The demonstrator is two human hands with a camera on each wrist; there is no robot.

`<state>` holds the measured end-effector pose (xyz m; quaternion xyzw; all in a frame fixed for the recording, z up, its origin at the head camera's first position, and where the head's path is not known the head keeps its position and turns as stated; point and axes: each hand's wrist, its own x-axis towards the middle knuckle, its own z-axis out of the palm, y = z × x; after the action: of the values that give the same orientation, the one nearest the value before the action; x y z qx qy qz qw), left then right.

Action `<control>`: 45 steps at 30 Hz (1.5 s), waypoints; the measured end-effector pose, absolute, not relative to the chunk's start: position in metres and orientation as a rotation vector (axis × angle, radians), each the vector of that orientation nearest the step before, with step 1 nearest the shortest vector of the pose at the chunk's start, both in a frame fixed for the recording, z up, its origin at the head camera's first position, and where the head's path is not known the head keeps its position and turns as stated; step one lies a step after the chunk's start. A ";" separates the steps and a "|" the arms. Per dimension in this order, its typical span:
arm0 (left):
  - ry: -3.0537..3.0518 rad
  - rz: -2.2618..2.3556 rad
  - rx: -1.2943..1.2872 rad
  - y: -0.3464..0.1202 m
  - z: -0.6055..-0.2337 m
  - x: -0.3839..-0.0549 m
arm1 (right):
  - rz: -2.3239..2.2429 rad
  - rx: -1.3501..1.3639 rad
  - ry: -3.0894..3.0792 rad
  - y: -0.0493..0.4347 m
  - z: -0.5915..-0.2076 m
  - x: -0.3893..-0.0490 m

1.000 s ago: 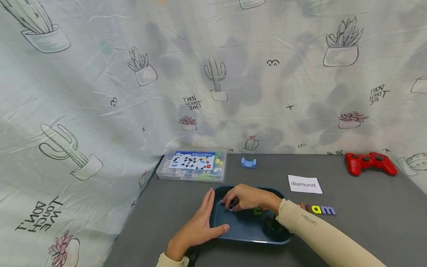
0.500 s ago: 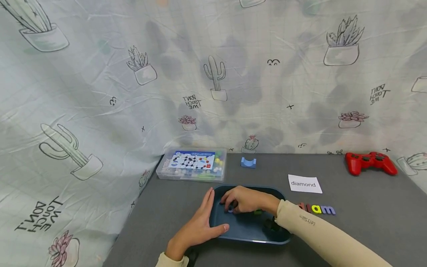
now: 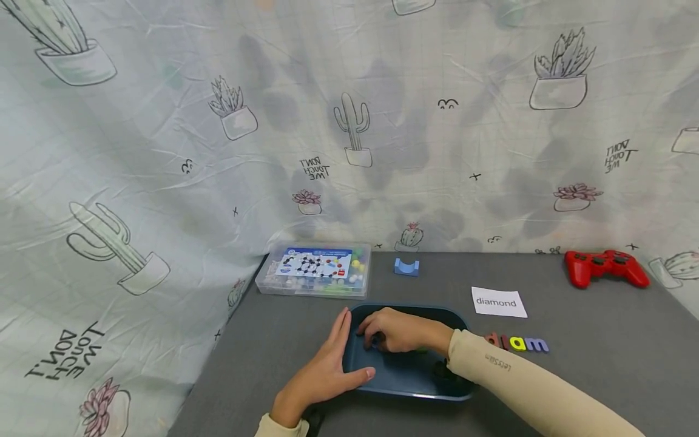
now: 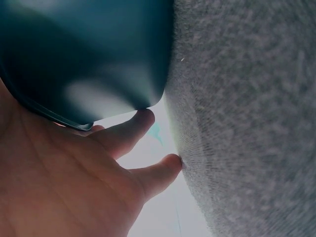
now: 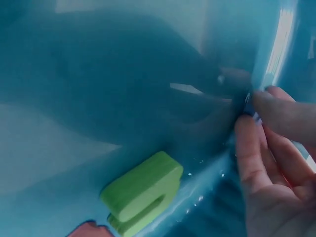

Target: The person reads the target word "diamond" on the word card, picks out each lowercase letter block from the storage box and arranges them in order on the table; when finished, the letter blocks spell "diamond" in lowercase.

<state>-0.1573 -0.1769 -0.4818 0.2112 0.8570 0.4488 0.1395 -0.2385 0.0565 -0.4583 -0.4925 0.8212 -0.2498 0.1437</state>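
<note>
My left hand (image 3: 322,370) rests against the left side of the dark blue tray (image 3: 404,382), fingers straight along its rim and thumb over the near edge. In the left wrist view, fingertips (image 4: 144,116) touch the tray's outer wall. My right hand (image 3: 404,329) reaches into the tray's left part, fingers curled. In the right wrist view, its thumb and fingers pinch a small purple-blue letter (image 5: 256,116), mostly hidden by the fingertips. A green letter (image 5: 143,190) lies in the tray, with the edge of a red piece (image 5: 91,231) near it.
Right of the tray, letters spelling "diam" (image 3: 517,343) lie below a white card (image 3: 497,302) reading "diamond". Behind stand a clear box of model parts (image 3: 314,270) and a light blue curved block (image 3: 406,267). A red game controller (image 3: 606,268) lies far right.
My right hand has shifted slightly left inside the tray, and its fingers now cover more of the purple-blue letter. My left hand has stayed at the tray's side.
</note>
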 end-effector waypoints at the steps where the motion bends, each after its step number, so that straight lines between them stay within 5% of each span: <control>1: 2.476 1.299 0.609 -0.177 -0.482 -0.157 | -0.721 -1.425 2.374 0.056 -0.459 -0.239; 23: 2.475 1.304 0.590 -0.178 -0.484 -0.160 | -0.586 -1.367 2.436 0.046 -0.456 -0.233; 45: 2.473 1.313 0.619 -0.177 -0.483 -0.158 | -0.961 -1.371 2.330 0.070 -0.439 -0.242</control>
<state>-0.1584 -0.1771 -0.4831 0.2137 0.8543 0.4537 0.1363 -0.2422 0.0700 -0.4394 -0.4734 0.8046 -0.3318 0.1359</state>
